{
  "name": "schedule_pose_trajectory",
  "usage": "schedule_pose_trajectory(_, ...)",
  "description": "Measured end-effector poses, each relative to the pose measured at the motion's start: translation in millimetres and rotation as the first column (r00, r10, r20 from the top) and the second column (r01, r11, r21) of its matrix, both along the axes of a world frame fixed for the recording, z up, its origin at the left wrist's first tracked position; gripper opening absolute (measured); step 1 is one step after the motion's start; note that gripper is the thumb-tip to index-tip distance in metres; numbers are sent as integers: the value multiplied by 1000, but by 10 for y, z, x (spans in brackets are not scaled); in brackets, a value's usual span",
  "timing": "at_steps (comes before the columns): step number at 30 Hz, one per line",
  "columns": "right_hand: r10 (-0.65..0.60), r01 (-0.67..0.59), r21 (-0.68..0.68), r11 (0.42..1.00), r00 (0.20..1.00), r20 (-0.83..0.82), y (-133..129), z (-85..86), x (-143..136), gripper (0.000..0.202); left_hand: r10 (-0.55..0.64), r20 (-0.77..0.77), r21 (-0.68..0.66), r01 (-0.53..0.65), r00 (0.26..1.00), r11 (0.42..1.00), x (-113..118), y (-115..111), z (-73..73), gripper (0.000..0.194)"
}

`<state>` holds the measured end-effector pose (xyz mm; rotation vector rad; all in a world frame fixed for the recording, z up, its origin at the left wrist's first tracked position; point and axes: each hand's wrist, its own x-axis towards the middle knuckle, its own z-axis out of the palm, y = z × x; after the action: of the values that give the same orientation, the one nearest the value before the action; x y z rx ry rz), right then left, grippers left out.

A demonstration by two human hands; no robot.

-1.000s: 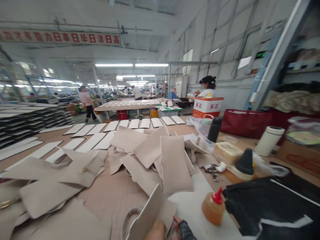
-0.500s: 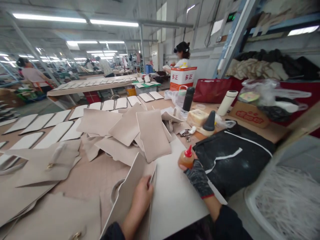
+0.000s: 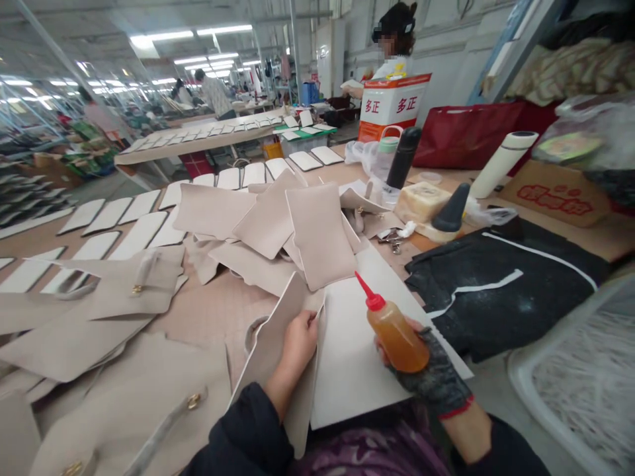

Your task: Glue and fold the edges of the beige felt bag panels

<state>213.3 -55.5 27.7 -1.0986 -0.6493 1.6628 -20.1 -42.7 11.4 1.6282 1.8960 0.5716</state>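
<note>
My left hand grips the edge of a folded beige leather panel, which stands partly open with a strap loop at its left side. In my right hand, wearing a grey fingerless glove with a red cuff, is a squeeze bottle of amber liquid. Its red nozzle points up and to the left. Between my hands lies a flat pale board. Several beige panels are heaped just beyond, overlapping one another.
More beige pieces with brass fittings lie left. White padded pieces line the table behind. On the right are black cloth, a black bottle, a white flask and a scrap bin. A person stands beyond a box.
The bottle has tilted from upright-looking to leaning left, and more of its body shows. My left hand still holds the panel. The view has shifted, with the table scene higher.
</note>
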Motion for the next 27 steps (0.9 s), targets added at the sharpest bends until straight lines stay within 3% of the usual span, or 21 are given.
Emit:
schedule_pose_trajectory(2, 67, -109, -183, 977, 972, -224, -102, 24, -29, 42, -3, -13, 2, 3, 1000, 1000, 36, -17, 17, 27)
schedule_pose_trajectory(3, 60, -121, -212, 970, 960, -272, -130, 45, -31, 44, -4, -22, 5, 4, 1000, 1000, 63, -33, 33, 26)
schedule_pose_trajectory(6, -40, -5, -182, 983, 970, -242, -145, 87, 4, 47, -24, -182, -11, 23, 983, 1000, 161, -121, 99, 24)
schedule_pose_trajectory(8, -75, 21, -216, 976, 968, -241, -151, 69, 30, 45, -74, -371, -35, 66, 925, 997, 203, -198, 143, 24)
schedule_pose_trajectory(10, -86, 21, -270, 963, 969, -232, -177, 28, 45, 35, -130, -462, -57, 117, 877, 992, 197, -253, 176, 24)
schedule_pose_trajectory(12, -107, 78, -222, 972, 986, -125, -197, -4, 58, 31, -147, -378, -65, 133, 914, 989, 142, -254, 195, 25)
schedule_pose_trajectory(15, -143, 144, 9, 990, 973, 181, -153, -13, 102, 43, -112, -183, -73, 100, 977, 992, 16, -153, 195, 26)
schedule_pose_trajectory(19, -179, 47, 239, 970, 801, 571, -25, -27, 158, 44, -76, -46, -92, 71, 996, 993, -85, -5, 159, 25)
schedule_pose_trajectory(22, -214, -63, 347, 936, 680, 701, 2, -59, 131, 40, -55, 19, -94, 57, 998, 994, -92, 18, 136, 27)
schedule_pose_trajectory(27, -203, -149, 364, 919, 613, 763, -9, -51, 20, 40, -30, 61, -102, 36, 998, 994, -83, 8, 125, 26)
